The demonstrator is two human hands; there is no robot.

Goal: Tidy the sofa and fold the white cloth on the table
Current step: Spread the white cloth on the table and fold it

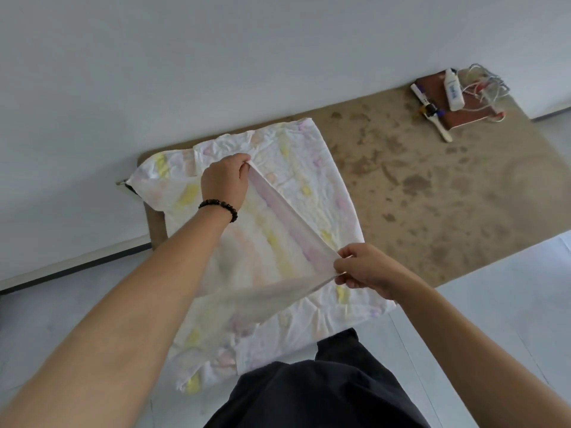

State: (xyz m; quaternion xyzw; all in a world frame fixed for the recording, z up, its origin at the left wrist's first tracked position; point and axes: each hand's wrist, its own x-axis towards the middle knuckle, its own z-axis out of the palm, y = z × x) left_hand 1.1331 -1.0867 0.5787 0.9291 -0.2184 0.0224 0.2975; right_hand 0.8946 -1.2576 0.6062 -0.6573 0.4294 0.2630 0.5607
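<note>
A white cloth with faded yellow and pink patches lies spread over the left end of a brown table, and its near part hangs over the table's front edge. My left hand, with a dark bead bracelet at the wrist, pinches one cloth edge near the far side. My right hand pinches the same edge near the front. The edge is lifted and stretched taut between both hands, above the rest of the cloth. No sofa is in view.
At the table's far right corner a brown notebook carries a white bottle, a marker, tangled white cables and a small wooden stick. A white wall runs behind the table. My dark trousers show at the bottom.
</note>
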